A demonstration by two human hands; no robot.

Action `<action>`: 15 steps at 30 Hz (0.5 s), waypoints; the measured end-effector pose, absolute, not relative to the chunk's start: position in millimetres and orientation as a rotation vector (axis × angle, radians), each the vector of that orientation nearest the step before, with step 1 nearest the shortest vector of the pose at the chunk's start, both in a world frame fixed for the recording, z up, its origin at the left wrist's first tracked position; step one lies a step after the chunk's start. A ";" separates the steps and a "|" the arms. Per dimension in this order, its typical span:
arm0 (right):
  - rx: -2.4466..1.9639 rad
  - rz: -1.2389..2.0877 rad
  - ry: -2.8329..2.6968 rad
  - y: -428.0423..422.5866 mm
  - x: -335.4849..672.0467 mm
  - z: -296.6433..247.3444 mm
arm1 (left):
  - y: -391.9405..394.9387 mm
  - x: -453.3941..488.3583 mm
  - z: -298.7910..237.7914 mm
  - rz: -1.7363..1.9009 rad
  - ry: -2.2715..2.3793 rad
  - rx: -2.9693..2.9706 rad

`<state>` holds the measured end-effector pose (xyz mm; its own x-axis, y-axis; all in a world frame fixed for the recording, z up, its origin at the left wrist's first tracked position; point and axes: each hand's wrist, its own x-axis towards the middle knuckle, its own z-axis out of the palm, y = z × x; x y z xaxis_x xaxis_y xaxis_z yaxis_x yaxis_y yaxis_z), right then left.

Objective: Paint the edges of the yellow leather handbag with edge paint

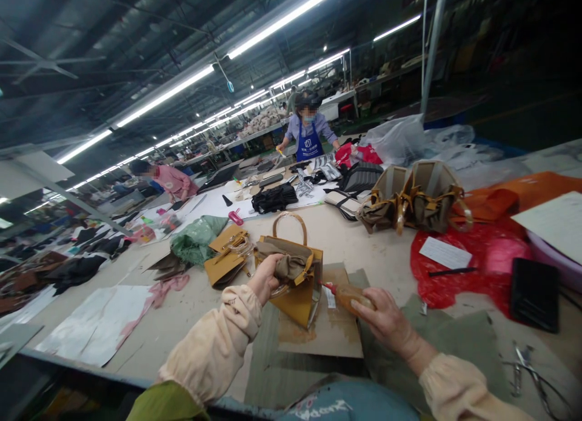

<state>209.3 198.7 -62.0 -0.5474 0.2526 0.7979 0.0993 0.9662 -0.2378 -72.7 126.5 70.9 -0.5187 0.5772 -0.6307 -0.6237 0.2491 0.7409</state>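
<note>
At the near edge of the beige-topped work table (377, 245), teal cloth (350, 403) bears white capitals too warped to read surely. Toward the near right corner lies a silvery metal hand tool (527, 369). Near the middle of the near edge, a brown, glue-stained cardboard sheet (327, 345) overlaps a flat grey-green sheet (268, 354).

Above the cardboard, the left hand (265, 280) pinches the gathered taupe cloth of a boxy mustard-yellow handbag (291, 306), tilted, its arched tan handle rising behind. The right hand (386, 318) wraps around an amber translucent squeeze bottle (352, 297); its red nozzle points at the bag's side, contact uncertain. A small white label (330, 297) beside the nozzle is illegible.

Toward the right edge, a black rectangular object (535, 295) and a white printed card (444, 252), its print too small, lie on crinkled red plastic (436, 288). Left of the handbag are folded mustard bag pieces (226, 257) and crumpled green plastic (200, 236). Farther back stand two taupe-and-tan bags (430, 197). By the far edge, a co-worker's blue apron (310, 145) carries a white logo above unreadable characters.
</note>
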 end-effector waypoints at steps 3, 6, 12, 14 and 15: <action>-0.254 0.249 -2.154 196.2 210.7 -63.8 | 126.2 -72.6 72.1 1.481 1.511 -0.036; -0.281 0.278 -2.139 201.3 212.8 -59.4 | 125.9 -72.1 74.0 1.470 1.517 -0.033; -0.307 0.304 -2.103 221.9 212.8 -45.2 | 125.5 -72.3 74.8 1.452 1.535 -0.032; -0.312 0.307 -2.095 225.9 211.4 -44.6 | 125.6 -72.1 74.5 1.457 1.536 -0.028; -0.314 0.310 -2.091 226.7 210.8 -45.3 | 125.8 -71.6 74.5 1.461 1.532 -0.027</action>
<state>210.8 226.7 -45.3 -0.5036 0.3436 0.7927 0.0989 0.9344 -0.3422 -71.6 125.8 74.5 -0.5196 0.5758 -0.6313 -0.6035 0.2757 0.7482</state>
